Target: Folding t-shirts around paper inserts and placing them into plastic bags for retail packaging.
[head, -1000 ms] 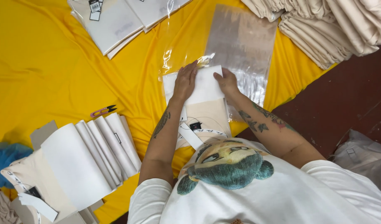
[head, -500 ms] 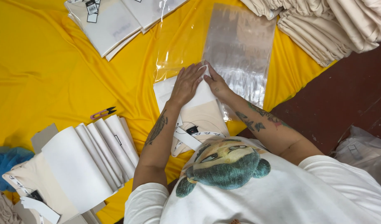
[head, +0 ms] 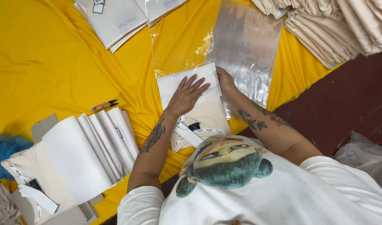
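Pressing flat with spread fingers, the left hand (head: 186,95) is pinning a folded cream cotton garment with white tissue sheet (head: 191,83) at frame centre on the wide yellow cloth (head: 41,62); the right hand (head: 225,83) is gripping its right edge beside a clear plastic bag (head: 247,54). Soft, light and floppy, it probably handles best by the folded edges. Bagged white packages (head: 116,21) are lying upper left; a small white rectangular tag (head: 190,135) is hanging at the collar.

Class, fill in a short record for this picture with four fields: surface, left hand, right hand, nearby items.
surface: yellow cloth
left hand: left hand lies flat on a white tissue sheet over a folded cream garment
right hand: right hand at the sheet's right edge, beside a clear plastic bag
nearby items: pink thread snips; fanned white sheets; stacked cream garments
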